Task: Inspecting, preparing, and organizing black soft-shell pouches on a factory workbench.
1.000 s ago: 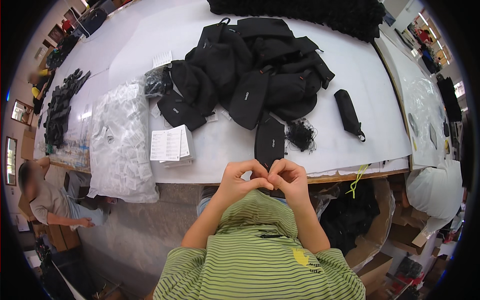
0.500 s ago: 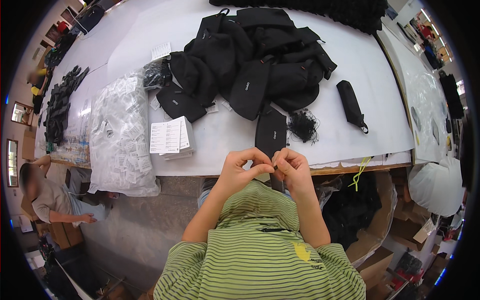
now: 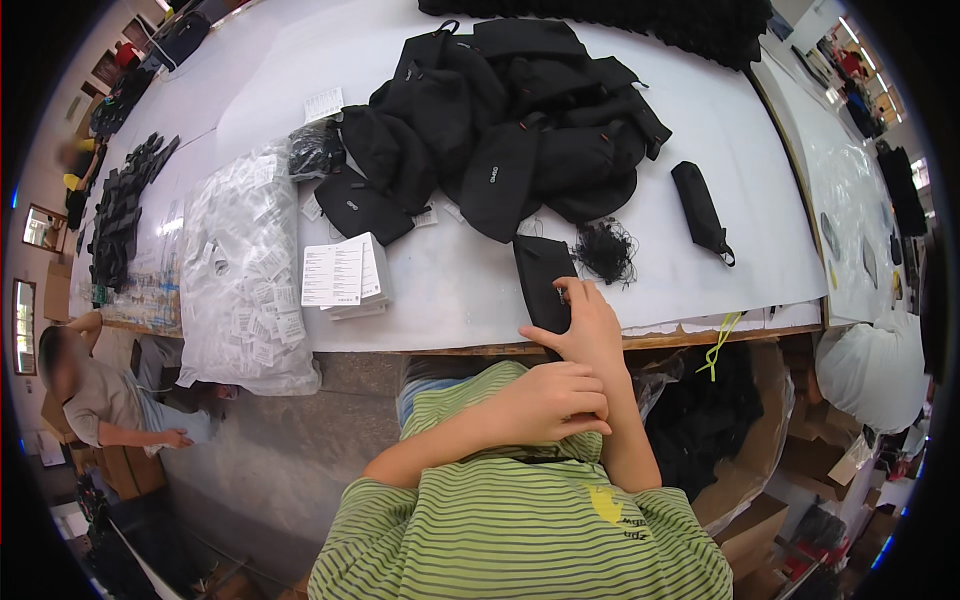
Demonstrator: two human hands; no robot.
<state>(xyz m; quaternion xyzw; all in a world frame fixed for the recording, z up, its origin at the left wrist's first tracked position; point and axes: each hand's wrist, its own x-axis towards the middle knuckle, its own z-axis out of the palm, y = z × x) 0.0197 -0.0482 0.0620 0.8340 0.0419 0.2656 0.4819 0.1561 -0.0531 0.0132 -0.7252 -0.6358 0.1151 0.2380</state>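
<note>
A black fabric pouch lies at the table's front edge, tilted a little. My right hand is over its near end, thumb out to the left and fingers apart, touching the pouch. Closer to my body, my left hand is in front of my right forearm with its fingers bent and drawn together; anything between them is hidden. A small tangle of black cords is just right of the pouch. Beyond it spreads a heap of similar black pouches.
Left of the heap are a stack of white printed cards and a large clear bag of labels. One black pouch lies apart on the right. An open box of black items stands below the table edge. Another person sits left.
My hands, together at the pouch's near end before, have parted. The left has drawn back toward my body; the right has spread over the pouch, which has tilted slightly.
</note>
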